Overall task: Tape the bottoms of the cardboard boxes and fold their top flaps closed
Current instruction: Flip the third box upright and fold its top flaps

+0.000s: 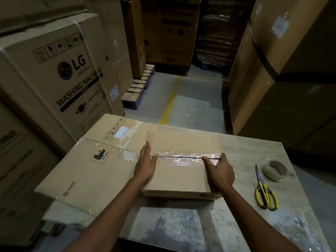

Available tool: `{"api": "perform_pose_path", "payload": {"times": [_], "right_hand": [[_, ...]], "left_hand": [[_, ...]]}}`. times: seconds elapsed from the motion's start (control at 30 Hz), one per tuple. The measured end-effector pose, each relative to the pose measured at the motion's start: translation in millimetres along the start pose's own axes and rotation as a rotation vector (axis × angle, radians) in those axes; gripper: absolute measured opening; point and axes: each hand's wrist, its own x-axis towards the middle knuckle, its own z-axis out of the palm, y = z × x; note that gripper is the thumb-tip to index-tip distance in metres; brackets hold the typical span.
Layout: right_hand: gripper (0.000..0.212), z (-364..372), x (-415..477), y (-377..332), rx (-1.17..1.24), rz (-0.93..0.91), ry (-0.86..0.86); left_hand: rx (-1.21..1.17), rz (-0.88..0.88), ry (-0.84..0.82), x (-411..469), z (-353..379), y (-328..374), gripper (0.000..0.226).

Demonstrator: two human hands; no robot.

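Note:
A small cardboard box [179, 176] lies on the table with its flaps shut and clear tape across the middle seam. My left hand [145, 165] lies against its left side with straight fingers, the thumb on top by the seam. My right hand [221, 170] grips the box's right edge, thumb on the taped seam and fingers curled down the side. A roll of clear tape [274, 170] stands on the table to the right, with yellow-handled scissors [264, 191] beside it.
A flattened carton [87, 171] with old tape and labels lies on the table [251, 150] to the left of the box, partly under it. Tall appliance cartons [54, 70] stand left, right and behind. A floor aisle with a yellow line [169, 106] runs ahead.

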Motion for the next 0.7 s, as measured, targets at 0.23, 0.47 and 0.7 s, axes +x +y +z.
{"api": "perform_pose_path", "payload": {"times": [0.23, 0.47, 0.7], "right_hand": [[0.063, -24.2, -13.2, -51.0, 0.06, -0.247, -0.051], [0.051, -13.6, -83.1, -137.4, 0.177, -0.514, -0.235], [0.046, 10.1, -229.5, -219.4, 0.302, -0.757, -0.542]], "left_hand": [[-0.057, -0.034, 0.485, -66.3, -60.5, 35.6, 0.062], [-0.038, -0.147, 0.819, -169.6, -157.4, 32.7, 0.06], [0.065, -0.347, 1.138, -331.7, -243.6, 6.6, 0.061]]}}
